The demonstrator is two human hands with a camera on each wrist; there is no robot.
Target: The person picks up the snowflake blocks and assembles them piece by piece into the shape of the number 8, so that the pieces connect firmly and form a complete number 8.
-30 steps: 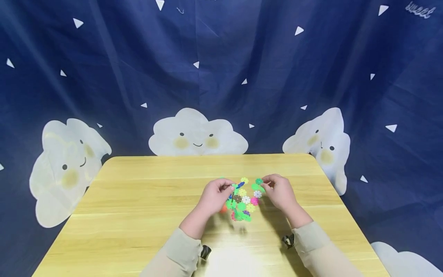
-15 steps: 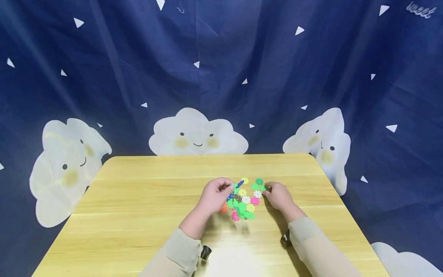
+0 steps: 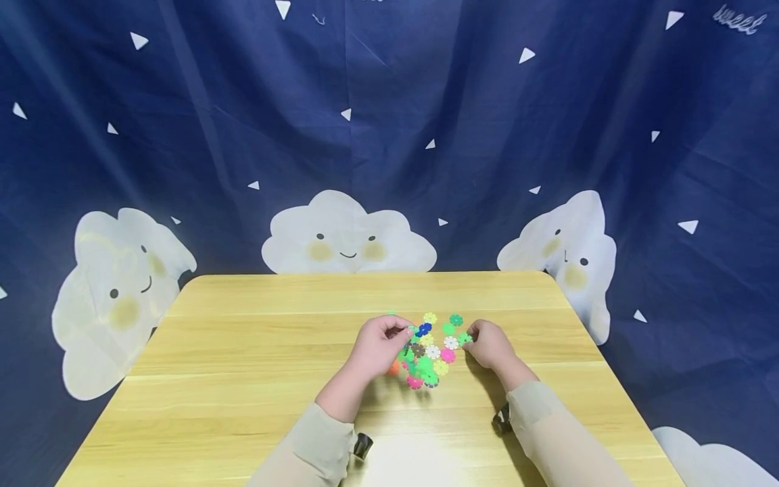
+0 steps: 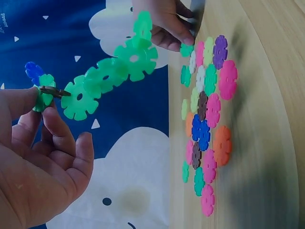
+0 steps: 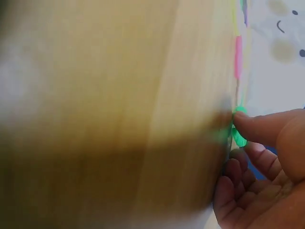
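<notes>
My left hand [image 4: 52, 162] pinches a chain of interlocking flower-shaped plastic discs [image 4: 106, 75] between thumb and fingers. Its light green discs hang in the air above the table, with a brown and a blue disc near the fingertips. My right hand [image 3: 489, 345] pinches a single green flower disc [image 5: 239, 137] low at the tabletop, at the right end of the loose discs. Many loose flower discs [image 4: 208, 78] in pink, white, yellow, blue, orange and brown lie flat beneath and between the hands. In the head view the chain overlaps them.
The wooden table [image 3: 243, 379] stands against a dark blue curtain [image 3: 389, 122] printed with white clouds and triangles. A black wrist strap [image 3: 362, 445] sits under the left sleeve, another [image 3: 502, 419] under the right.
My right hand has moved down and nearer to me, to a green disc now apart from the light green one beside it. The hanging chain has swung slightly; my left hand has barely moved.
</notes>
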